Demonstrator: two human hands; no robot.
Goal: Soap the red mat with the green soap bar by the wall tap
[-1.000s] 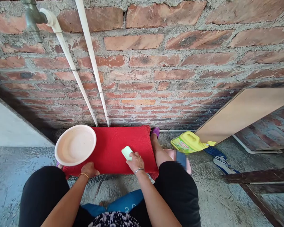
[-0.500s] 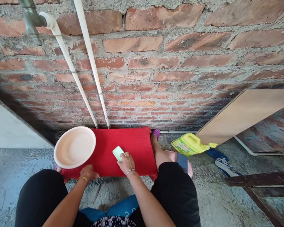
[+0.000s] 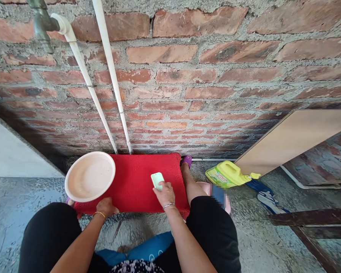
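Note:
A red cloth (image 3: 133, 182) lies spread flat over a low oblong support between my knees. At its near edge, left of centre, my left hand (image 3: 105, 206) is closed on the fabric. My right hand (image 3: 166, 194) grips a pale green oblong block (image 3: 157, 179) with rounded corners, held down against the cloth's right part. Its underside is hidden, so I cannot tell if it is soap or a brush. A pale pink basin (image 3: 90, 176) rests on the cloth's left end, with what looks like a little water inside.
Behind the cloth rises a brick wall (image 3: 176, 91) with white pipes (image 3: 113, 76) and a tap (image 3: 44, 28). To the right, a yellow jug (image 3: 227, 174) lies near a leaning board (image 3: 290, 140). Wooden bars (image 3: 309, 217) stand at lower right. The concrete floor (image 3: 252, 227) looks wet.
My right hand has slid to the right across the cloth with the pale green block. My left hand keeps its place at the near edge.

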